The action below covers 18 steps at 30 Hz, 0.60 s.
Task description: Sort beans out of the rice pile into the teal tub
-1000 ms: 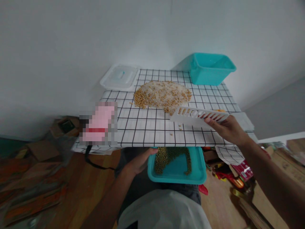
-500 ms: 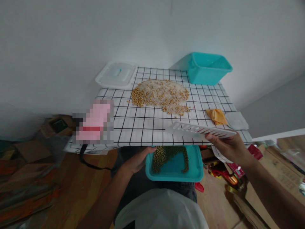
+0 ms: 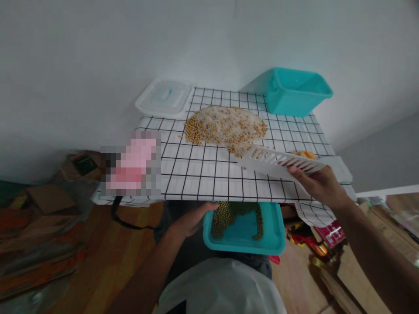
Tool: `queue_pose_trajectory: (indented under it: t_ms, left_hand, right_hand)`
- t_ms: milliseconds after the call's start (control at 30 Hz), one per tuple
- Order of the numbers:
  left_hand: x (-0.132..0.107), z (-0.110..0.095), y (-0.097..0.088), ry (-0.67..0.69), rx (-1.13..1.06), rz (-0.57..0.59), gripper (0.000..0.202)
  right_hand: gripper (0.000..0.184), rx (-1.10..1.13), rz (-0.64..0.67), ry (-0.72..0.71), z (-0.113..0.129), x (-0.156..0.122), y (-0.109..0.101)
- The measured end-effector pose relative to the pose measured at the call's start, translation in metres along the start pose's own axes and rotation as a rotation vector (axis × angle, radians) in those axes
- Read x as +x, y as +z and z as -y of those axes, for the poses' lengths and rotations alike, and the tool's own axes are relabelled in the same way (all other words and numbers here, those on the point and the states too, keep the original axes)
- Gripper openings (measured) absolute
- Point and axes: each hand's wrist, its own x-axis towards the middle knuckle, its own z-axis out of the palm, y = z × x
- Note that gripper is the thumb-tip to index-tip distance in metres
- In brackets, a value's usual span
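Observation:
My left hand (image 3: 196, 216) is closed on the left rim of a teal plastic tub (image 3: 244, 248), held just below the table's front edge. Small green beans (image 3: 224, 220) lie along the left and far parts of its floor. My right hand (image 3: 317, 185) grips one end of a white slotted plastic board (image 3: 266, 165), tilted over the table. The board's far end is at the near edge of a pile of mixed soybeans and white rice-like grains (image 3: 225, 126); whether it touches them I cannot tell.
On the checked tablecloth (image 3: 183, 174) stand a translucent lid (image 3: 165, 98), a teal bin (image 3: 294, 96) at back right, and a yellow cloth (image 3: 306, 154) partly behind the board. A blurred pink object (image 3: 135, 161) lies left. Cardboard boxes (image 3: 44, 205) sit on the floor.
My right hand has moved the slotted board forward, so its far end now reaches the pile's near edge and covers part of the yellow cloth. The left hand still holds the tub.

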Motion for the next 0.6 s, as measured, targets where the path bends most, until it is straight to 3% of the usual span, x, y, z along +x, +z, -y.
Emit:
queue_pose_trajectory:
  t_ms: [300,400,533,600]
  left_hand:
    - [0.001,-0.002,-0.001,0.006,-0.007,-0.008,0.037]
    - [0.001,-0.001,-0.002,0.021,-0.034,-0.004,0.035]
    - [-0.001,0.0,-0.001,0.011,-0.029,-0.01,0.034]
    - [-0.001,0.001,-0.002,0.004,-0.018,-0.008,0.035]
  right_hand:
    - [0.023,0.174,0.256,0.043,0.032,-0.058,0.011]
    - [0.023,0.146,0.128,0.014,0.032,-0.044,0.013]
    - [0.024,0.096,-0.119,-0.048,0.028,0.0,0.018]
    - [0.027,0.075,-0.167,-0.062,0.028,0.021,0.023]
